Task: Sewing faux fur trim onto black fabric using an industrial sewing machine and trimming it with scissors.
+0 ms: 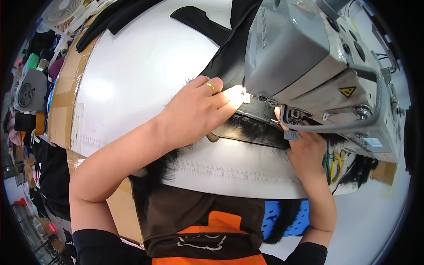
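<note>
My left hand (201,108), wearing a gold ring, has its fingers bent and pressed together on a black leather-like piece (227,66) beside the lit needle and presser foot (245,95) of a grey sewing machine (287,48). Black fur (247,128) trims the piece below the foot. My right hand (305,145) is curled at the fur's right end, under a metal loop of the machine; its fingertips are partly hidden, so what it grips is unclear.
Black strips (106,17) lie on the white table (119,88). Cardboard (66,101) lines its left edge, near a cluttered area with fans (31,90). Yellow-handled tools (336,170) sit right of my right hand; a blue perforated basket (276,218) is below the table.
</note>
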The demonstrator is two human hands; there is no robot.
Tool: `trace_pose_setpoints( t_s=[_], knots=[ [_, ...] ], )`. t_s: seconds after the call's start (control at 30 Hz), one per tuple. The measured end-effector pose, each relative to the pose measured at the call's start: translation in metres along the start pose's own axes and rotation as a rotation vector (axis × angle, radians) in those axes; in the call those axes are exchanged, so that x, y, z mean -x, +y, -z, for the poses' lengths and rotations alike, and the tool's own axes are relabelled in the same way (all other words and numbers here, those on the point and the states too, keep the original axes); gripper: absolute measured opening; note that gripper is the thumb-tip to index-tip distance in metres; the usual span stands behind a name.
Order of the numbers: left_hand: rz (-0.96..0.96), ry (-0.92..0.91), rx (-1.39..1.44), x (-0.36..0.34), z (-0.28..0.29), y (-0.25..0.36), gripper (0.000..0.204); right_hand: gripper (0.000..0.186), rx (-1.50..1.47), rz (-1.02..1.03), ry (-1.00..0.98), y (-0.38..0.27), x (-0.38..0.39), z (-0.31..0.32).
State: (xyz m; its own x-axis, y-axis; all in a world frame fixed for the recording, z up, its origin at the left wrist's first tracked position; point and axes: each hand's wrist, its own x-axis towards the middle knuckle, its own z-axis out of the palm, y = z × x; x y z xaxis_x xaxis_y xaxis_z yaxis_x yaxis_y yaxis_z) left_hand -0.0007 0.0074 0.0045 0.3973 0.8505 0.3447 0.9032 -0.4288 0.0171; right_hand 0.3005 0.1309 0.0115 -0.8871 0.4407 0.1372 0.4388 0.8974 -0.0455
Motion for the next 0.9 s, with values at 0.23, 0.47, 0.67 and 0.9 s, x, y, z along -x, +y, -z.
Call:
trace_pose_setpoints(
  t_s=[0.23, 0.47, 0.67, 0.9],
  knots=[
    [-0.014, 0.114, -0.007, 0.005, -0.005, 0.02, 0.038, 0.048, 0.12, 0.096, 0.0, 0.001, 0.001, 0.017],
    [-0.01, 0.108, -0.046, 0.007, 0.002, 0.023, 0.037, 0.061, 0.313, 0.066, -0.038, -0.066, -0.011, 0.037],
    [-0.007, 0.164, -0.004, 0.004, 0.001, 0.016, 0.029, 0.051, 0.1, 0.152, 0.053, -0.045, -0.032, -0.005],
    [0.021, 0.163, -0.122, 0.015, 0.008, -0.003, 0.028, 0.054, -0.172, 0.002, 0.114, -0.033, -0.032, -0.022]
  ],
)
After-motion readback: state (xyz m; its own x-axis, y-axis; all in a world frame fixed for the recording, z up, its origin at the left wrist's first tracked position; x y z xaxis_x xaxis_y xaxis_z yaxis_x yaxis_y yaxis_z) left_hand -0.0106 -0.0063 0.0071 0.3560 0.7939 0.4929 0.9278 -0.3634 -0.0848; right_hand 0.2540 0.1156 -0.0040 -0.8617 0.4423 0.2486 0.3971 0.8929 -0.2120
